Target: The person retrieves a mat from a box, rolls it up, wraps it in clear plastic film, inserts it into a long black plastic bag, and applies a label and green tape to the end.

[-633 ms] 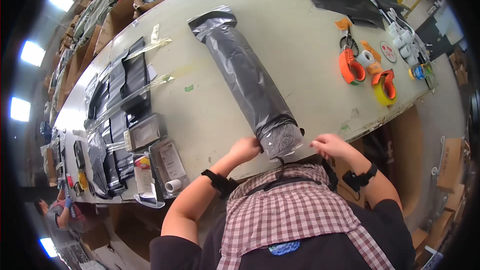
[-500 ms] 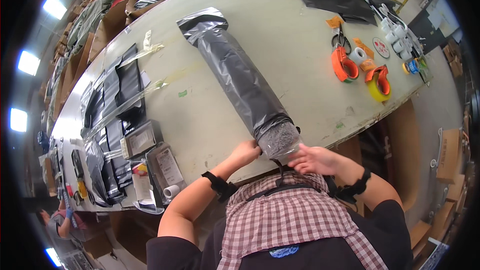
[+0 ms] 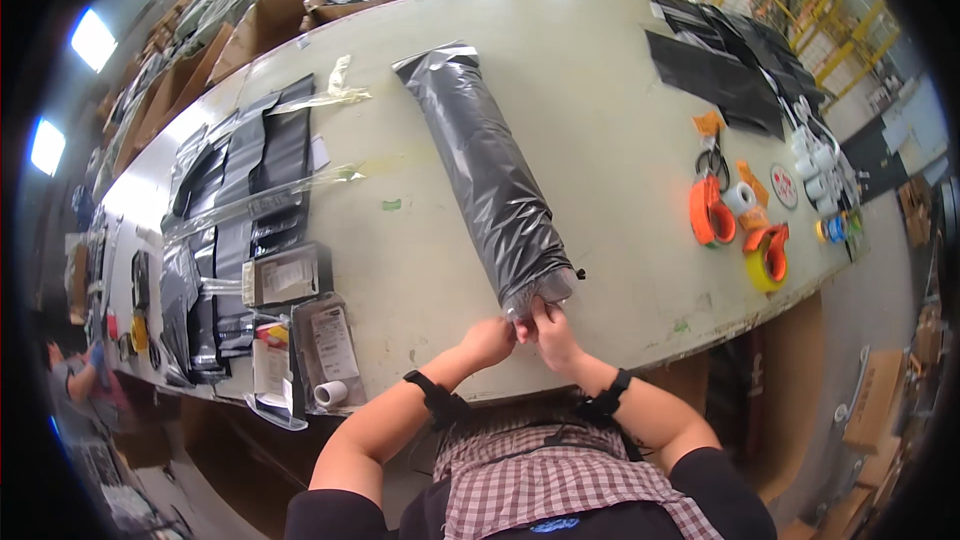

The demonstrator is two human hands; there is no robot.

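Note:
A long roll in a black plastic bag (image 3: 490, 170) lies across the table, one end toward me. At that near end a bit of the grey, clear-wrapped roll (image 3: 555, 285) shows past the bag's mouth. My left hand (image 3: 488, 343) is closed on the bag's edge at the near left corner. Right beside it, my right hand (image 3: 555, 335) pinches the bag's mouth in front of the roll's end, its fingertips partly hidden. The bag is wrinkled near my hands and smoother toward its flat far end.
Flat black bags (image 3: 235, 190) lie taped on the left, near boxes of labels (image 3: 330, 340). Orange tape dispensers (image 3: 710, 215), scissors (image 3: 711, 162) and white rolls (image 3: 815, 165) are at right. More black sheets (image 3: 715, 80) lie far right. Another person (image 3: 85, 375) works at far left.
My right hand has gone from open beside the roll's end to closed near my left hand. The bag now covers more of the grey roll. The view has shifted.

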